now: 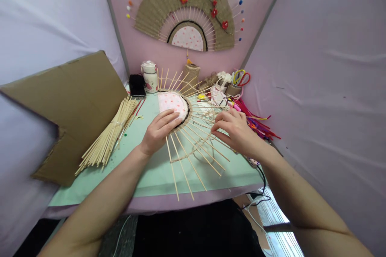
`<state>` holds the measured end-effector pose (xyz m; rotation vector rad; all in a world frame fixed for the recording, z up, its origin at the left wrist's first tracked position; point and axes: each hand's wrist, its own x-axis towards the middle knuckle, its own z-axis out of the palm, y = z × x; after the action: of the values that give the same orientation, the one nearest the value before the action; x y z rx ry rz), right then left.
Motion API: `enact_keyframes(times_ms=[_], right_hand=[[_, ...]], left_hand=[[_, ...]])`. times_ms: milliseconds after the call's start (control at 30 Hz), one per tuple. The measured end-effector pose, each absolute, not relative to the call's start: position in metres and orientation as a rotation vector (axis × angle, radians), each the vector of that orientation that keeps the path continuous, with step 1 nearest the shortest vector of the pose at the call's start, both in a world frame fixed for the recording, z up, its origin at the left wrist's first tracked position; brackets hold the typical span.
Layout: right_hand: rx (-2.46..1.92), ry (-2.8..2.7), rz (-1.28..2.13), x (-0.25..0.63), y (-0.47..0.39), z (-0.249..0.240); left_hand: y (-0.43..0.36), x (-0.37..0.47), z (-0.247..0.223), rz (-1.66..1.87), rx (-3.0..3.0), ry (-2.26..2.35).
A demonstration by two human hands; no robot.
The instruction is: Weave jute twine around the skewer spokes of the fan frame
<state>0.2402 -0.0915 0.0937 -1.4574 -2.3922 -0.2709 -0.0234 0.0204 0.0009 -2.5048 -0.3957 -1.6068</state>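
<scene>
A stick fan frame [193,144] lies on the table, its thin wooden sticks spreading from a half-round base [172,102] covered in white cloth with pink dots. My left hand [161,128] grips the base at its curved, dark-trimmed edge, fingers on top and thumb hidden. Between the pinched fingertips of my right hand [232,126] is jute twine [193,151], above the sticks at the right. That twine crosses several lower sticks, and loose loops hang near the hand. Another strand runs across the upper sticks.
A bundle of sticks [110,134] and a cardboard sheet [78,88] are at left. Behind stand a white bottle [150,77], a twine spool [192,75] and scissors [241,77] in a holder. Pipe cleaners [256,118] lie right. A finished fan [157,6] hangs on the back wall.
</scene>
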Motion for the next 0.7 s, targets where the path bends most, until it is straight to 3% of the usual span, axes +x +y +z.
enact_keyframes(times_ms=[700], right_hand=[[-1.51, -2.323, -0.202, 0.236, -0.0906, 0.0922]], left_hand=[[0.0212, -0.0225, -0.0011, -1.651, -2.492, -0.364]])
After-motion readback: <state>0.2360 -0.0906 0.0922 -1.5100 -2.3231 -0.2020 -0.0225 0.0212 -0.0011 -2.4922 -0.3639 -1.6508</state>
